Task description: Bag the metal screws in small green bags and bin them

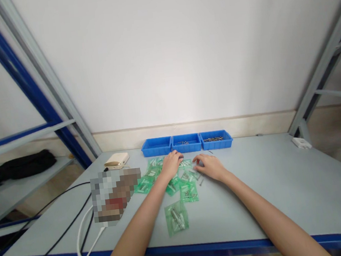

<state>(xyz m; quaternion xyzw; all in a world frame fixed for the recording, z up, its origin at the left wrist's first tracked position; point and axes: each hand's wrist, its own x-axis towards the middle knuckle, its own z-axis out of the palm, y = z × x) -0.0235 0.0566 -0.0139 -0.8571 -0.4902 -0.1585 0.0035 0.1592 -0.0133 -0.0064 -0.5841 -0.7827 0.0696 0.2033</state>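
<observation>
The green bags (189, 192) lie in a loose, overlapping heap on the table (272, 186), in front of the trays, each of the clearer ones showing small metal and pale pieces through the film. One bag (176, 218) lies apart from the heap, nearest the person.

The left hand (171, 165) is palm down over the heap, its fingers bent and close together; whether they grip anything cannot be told. The right hand (211, 167) is just right of the heap, fingers curled, with a gap between thumb and forefinger and nothing seen in it. A loose screw (201, 182) lies just beside the bags, on the near side of this hand.

Beyond the hands, three blue trays stand in a row along the wall: the left tray (157, 147), the middle tray (186, 144) with a few screws, and the right tray (216, 141) with many more.

Left of the heap are a cream box (117, 160) and a pixelated patch (116, 195), with black and white cables (80, 237) running from near it over the table edge. A white adapter (302, 143) lies far to the right. A black cloth (21, 167) rests on a shelf at far left.
</observation>
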